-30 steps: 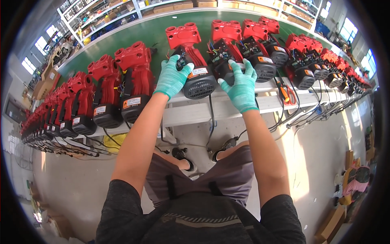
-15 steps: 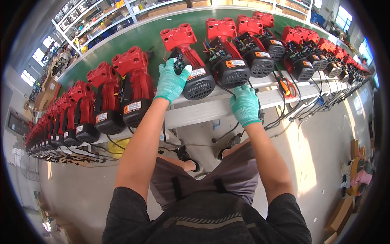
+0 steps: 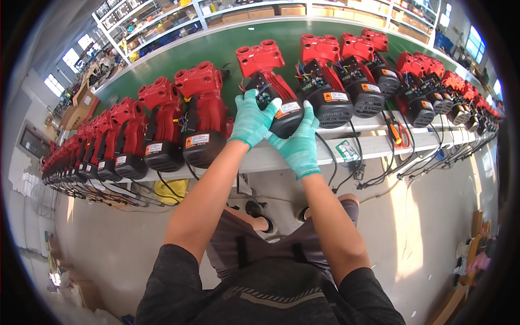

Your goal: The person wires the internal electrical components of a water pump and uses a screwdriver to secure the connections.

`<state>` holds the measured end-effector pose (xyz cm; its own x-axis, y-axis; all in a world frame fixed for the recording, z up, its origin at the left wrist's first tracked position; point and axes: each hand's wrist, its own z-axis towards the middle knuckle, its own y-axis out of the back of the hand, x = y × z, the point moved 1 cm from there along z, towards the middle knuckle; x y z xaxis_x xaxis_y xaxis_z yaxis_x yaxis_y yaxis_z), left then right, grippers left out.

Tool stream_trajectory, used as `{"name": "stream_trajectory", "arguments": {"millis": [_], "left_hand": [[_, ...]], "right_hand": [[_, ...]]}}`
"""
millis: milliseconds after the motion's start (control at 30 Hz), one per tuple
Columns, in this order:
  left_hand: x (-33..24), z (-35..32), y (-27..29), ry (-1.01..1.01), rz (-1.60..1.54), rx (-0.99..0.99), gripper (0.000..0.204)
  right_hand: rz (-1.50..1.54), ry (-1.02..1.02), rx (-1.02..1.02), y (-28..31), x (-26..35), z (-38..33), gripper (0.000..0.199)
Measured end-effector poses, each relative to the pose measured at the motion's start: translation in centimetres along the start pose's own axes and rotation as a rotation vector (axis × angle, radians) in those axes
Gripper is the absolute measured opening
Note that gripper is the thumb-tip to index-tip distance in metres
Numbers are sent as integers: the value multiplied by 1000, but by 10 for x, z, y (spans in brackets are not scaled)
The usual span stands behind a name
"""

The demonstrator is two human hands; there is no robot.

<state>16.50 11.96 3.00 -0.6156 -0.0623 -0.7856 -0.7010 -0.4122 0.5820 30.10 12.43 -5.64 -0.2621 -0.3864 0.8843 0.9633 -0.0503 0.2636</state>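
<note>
A red-and-black electric pump (image 3: 279, 90) lies on the bench in front of me, its circuit board and coloured wires bare on the left side. My left hand (image 3: 252, 119), in a green knit glove, is closed round the pump's left side, with the thumb over the orange-and-white label. Cupped against the black end cover from the near right, my right hand (image 3: 299, 142) wears the same kind of glove. Its lower fingers are partly hidden. Just right stands another pump (image 3: 325, 92) with its board exposed; left is a pump (image 3: 206, 116) with a black side cover.
Long rows of similar pumps run along the green bench (image 3: 233, 46) on both sides. Black cables (image 3: 379, 176) hang over the white front rail. Orange-handled scissors (image 3: 402, 135) and a small green-and-white card (image 3: 346, 150) lie there. Shelves (image 3: 162, 27) stand behind.
My right hand has moved left from the rail beside the neighbouring pump onto the end of the pump that my left hand holds. The green-and-white card now shows. The whole view has shifted.
</note>
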Motion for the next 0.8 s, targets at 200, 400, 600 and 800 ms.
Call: {"name": "stream_trajectory", "arguments": {"millis": [200,400,600,800], "left_hand": [[1,-21,11,-8,-38,67,69],[18,-55,12,-128,-151,110,72],[-20,-26,85,-358,53,-26,44],[-36,60,100,-358,532,186,77]], "right_hand": [[38,16,-72,12,20,-14,125],[-44,121,-25,50,39,-32,114],[198,116,216,91,3,-17,114],[342,75,249,88,-4,-14,115]]}}
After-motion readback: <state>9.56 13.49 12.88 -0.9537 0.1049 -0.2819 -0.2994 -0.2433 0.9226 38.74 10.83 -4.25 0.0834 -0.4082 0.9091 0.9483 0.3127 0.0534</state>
